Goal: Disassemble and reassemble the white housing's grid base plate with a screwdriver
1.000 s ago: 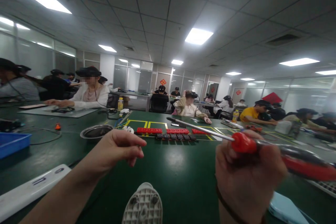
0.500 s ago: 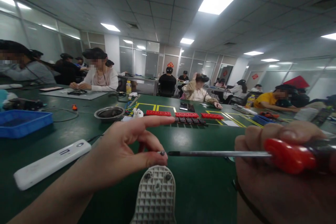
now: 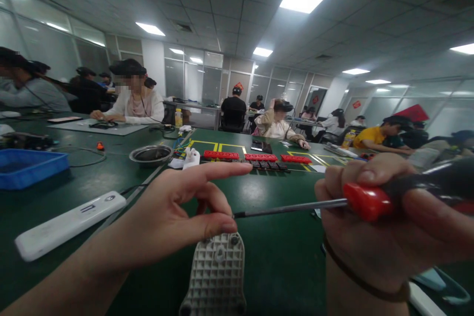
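Observation:
My left hand pinches a small screw between thumb and a bent finger, its index finger stretched out to the right. The screw is mostly hidden by the fingertips. In my right hand is a screwdriver with a red and black handle. Its shaft points left, and the tip meets the screw at my left fingertips. Below my left hand is a pale plastic part with a grid of square ribs and round holes near its rounded end.
A white power bank with a cable lies left, near a blue tray and a metal bowl. Red strips and a black strip lie ahead on the green table. Other people sit around the tables.
The screwdriver tip has come left against the screw. My right hand has turned, tilting the handle upward and showing more of the palm. The view has shifted slightly.

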{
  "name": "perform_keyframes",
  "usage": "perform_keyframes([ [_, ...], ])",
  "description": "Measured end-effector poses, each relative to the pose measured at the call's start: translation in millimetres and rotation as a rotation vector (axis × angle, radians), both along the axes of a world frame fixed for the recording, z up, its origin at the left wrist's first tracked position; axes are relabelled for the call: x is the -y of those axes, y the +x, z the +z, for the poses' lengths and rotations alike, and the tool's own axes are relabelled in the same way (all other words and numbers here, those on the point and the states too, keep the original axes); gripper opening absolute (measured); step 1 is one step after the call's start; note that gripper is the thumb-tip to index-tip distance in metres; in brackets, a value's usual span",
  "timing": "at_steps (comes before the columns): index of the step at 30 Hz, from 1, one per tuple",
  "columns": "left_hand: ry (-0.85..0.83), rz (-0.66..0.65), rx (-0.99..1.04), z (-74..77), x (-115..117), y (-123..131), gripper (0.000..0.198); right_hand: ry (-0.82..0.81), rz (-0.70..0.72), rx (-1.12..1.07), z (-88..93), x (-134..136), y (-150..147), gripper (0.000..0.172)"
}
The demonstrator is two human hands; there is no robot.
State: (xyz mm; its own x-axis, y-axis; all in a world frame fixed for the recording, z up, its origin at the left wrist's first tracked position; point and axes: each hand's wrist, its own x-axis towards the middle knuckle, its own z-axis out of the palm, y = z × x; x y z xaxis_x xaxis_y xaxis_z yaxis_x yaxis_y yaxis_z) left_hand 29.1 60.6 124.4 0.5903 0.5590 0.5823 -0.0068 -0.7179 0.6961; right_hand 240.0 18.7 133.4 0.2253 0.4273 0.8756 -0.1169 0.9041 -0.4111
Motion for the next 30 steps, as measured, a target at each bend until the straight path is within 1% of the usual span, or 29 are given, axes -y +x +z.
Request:
perform_keyframes([
  [2,0.05,0.017,0.012,0.8,0,-1,0.054,0.091,0.055,0.019,0.0,-4,-2,0.017],
  [3,0.07,0.028,0.021,1.3,-1,-1,0.053,0.121,0.053,0.014,0.0,-5,-3,0.019],
  [6,0.1,0.036,0.043,2.8,-3,-1,0.053,0.106,0.0,-0.057,0.7,-8,-4,0.019],
  [9,0.117,0.024,0.059,3.2,-3,0,0.056,0.089,0.01,-0.097,2.7,-5,-4,0.02],
  [13,0.154,0.023,0.094,1.9,0,1,0.055,0.082,0.048,-0.113,2.5,0,-4,0.018],
  [16,0.173,0.032,0.099,1.0,1,1,0.056,0.128,0.023,-0.092,0.4,2,-6,0.022],
  [19,0.172,0.03,0.109,0.5,1,1,0.056,0.179,0.0,-0.054,-0.5,2,-6,0.029],
  [22,0.153,0.031,0.129,0.3,2,4,0.056,0.176,0.007,-0.049,0.8,0,-5,0.032],
  [26,0.11,0.064,0.155,-0.7,2,8,0.054,0.144,0.033,-0.089,2.7,-1,-6,0.029],
  [30,0.05,0.082,0.187,-2.0,3,12,0.052,0.162,0.002,-0.129,2.5,-1,-7,0.026],
])
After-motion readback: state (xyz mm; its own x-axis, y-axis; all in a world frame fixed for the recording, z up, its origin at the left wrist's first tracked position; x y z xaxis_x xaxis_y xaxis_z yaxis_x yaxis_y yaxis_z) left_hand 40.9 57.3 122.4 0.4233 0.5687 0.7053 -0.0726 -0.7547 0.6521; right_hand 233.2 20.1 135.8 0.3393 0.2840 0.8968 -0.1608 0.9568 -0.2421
